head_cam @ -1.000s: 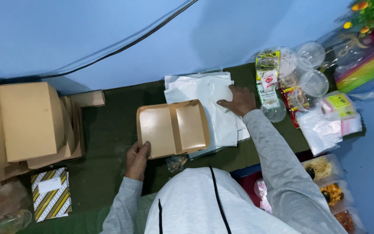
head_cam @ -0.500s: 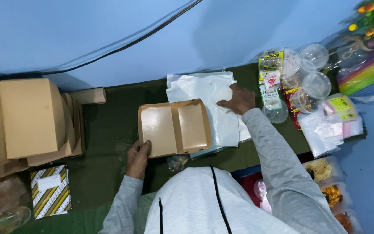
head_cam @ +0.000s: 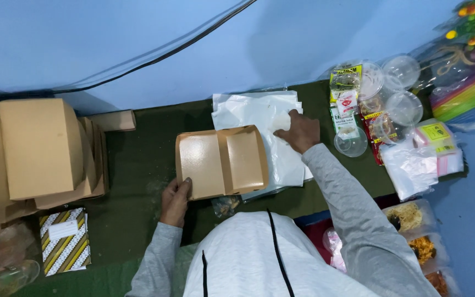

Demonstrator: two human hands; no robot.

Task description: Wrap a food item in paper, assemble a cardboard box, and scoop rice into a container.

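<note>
An open brown cardboard food box [head_cam: 221, 162] with two compartments lies on the dark green mat [head_cam: 138, 159] in front of me. My left hand [head_cam: 175, 201] grips its near left corner, thumb on the rim. My right hand [head_cam: 300, 131] rests on a stack of white paper sheets [head_cam: 259, 115] just right of the box, fingers pinching at the top sheet's edge.
Closed brown boxes [head_cam: 42, 148] are stacked at the left, with a striped yellow packet [head_cam: 66, 241] below them. Sachets and clear plastic lids [head_cam: 399, 88] lie at the right, beside clear bags [head_cam: 410, 165]. Bagged snacks [head_cam: 413, 231] sit at the lower right.
My right hand has shifted slightly left and down on the white sheets, its fingers curling onto the top sheet. My left hand and the box have stayed in place.
</note>
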